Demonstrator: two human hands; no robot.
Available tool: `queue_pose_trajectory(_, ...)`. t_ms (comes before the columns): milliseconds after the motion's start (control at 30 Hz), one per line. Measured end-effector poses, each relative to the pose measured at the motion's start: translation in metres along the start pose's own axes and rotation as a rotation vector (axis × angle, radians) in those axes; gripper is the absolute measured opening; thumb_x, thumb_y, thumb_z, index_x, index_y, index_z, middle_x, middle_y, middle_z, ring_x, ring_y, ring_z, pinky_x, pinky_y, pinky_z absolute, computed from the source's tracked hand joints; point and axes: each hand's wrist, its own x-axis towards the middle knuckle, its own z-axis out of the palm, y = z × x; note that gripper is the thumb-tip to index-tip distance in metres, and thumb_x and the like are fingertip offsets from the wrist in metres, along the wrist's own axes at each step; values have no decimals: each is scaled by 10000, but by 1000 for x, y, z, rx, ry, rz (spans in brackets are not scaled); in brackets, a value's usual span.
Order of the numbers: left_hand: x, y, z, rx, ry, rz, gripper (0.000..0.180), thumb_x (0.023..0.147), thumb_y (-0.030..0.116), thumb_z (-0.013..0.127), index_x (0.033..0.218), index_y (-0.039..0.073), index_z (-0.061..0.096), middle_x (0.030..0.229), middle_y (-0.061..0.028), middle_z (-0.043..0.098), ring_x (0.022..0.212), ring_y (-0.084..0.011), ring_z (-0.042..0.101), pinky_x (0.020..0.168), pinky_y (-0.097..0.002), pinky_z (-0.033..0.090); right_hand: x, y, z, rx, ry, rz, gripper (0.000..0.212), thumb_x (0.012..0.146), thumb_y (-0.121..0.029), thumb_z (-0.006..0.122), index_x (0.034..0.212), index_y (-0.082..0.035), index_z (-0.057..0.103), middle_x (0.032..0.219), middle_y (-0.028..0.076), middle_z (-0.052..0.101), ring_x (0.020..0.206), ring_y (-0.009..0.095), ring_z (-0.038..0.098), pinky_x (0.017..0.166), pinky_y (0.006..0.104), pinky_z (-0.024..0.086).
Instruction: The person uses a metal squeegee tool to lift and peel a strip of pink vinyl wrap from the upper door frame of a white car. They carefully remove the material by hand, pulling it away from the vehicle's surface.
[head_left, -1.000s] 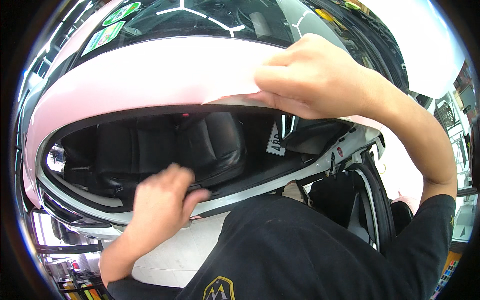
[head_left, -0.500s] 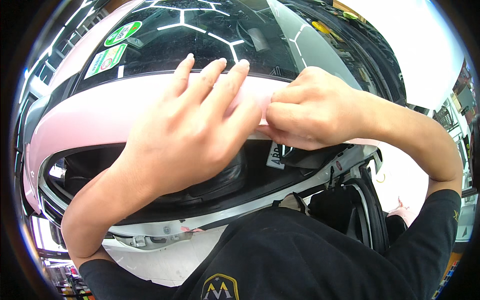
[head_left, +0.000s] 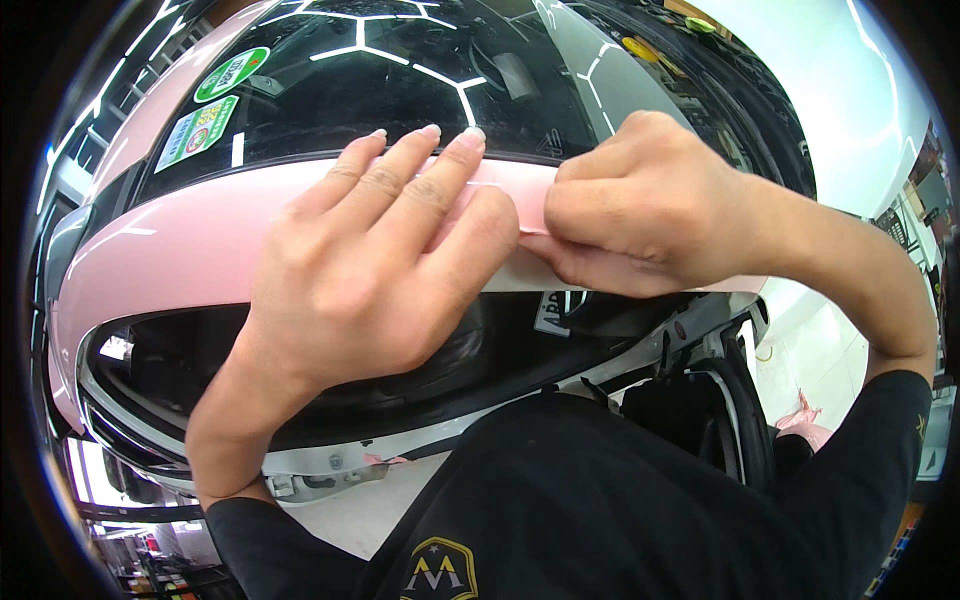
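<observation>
Pink film (head_left: 170,235) covers the car's roof pillar and curves along the edge of the windshield (head_left: 330,95). My left hand (head_left: 350,265) rests on the pillar, fingers stretched out and tips reaching to the edge of the glass. Just to its right, my right hand (head_left: 650,210) is closed in a fist-like pinch on the film's edge. A short stretch of pink film shows between the two hands, slightly lifted at its lower edge. The right fingertips are hidden behind the knuckles.
Below the pillar lies the open door frame (head_left: 380,425) with the dark cabin inside. Two stickers (head_left: 197,133) sit on the glass at left. The pale hood (head_left: 790,60) rises at far right. A black door panel (head_left: 680,410) stands near my body; crumpled pink film (head_left: 802,418) lies beyond it.
My right hand has shifted slightly to the right, still closed on the film. My left forearm has swung inward to the right, and its fingertips sit slightly lower on the glass edge.
</observation>
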Motion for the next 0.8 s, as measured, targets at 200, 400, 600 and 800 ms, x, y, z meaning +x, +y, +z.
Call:
queue_pose_trajectory(200, -2, -1, 3, -73, 122, 17, 163, 792, 97, 771, 872, -5, 672, 987, -192, 755, 997, -337, 757, 895, -441, 598, -3, -11, -3, -130, 35, -13, 254, 811, -71, 774, 717, -42, 540, 604, 68, 491, 453, 238, 531, 410, 342, 381)
queue_pose_trajectory(400, -4, 3, 0, -172, 187, 79, 204, 723, 142, 760, 844, -1, 679, 794, -97, 669, 780, -277, 721, 794, -433, 596, -3, -43, 2, -374, 3, 328, 412, 757, -332, 834, 790, -47, 537, 672, 63, 534, 535, 240, 601, 458, 357, 424)
queue_pose_trajectory(600, -12, 2, -3, -33, 157, 197, 290, 741, 213, 782, 922, 7, 684, 820, -100, 675, 842, -294, 714, 864, -473, 546, 15, -33, 9, -404, -277, 293, 153, 792, -151, 720, 735, -10, 735, 753, 191, 724, 718, 320, 747, 638, 399, 596)
queue_pose_trajectory(800, -3, 11, -21, -110, -77, -109, 576, 706, 314, 829, 1161, 5, 657, 1229, -171, 629, 1066, -342, 660, 927, -454, 537, 26, -26, -6, -354, -438, 262, 100, 745, -88, 742, 779, 6, 734, 767, 204, 721, 765, 351, 752, 693, 412, 615)
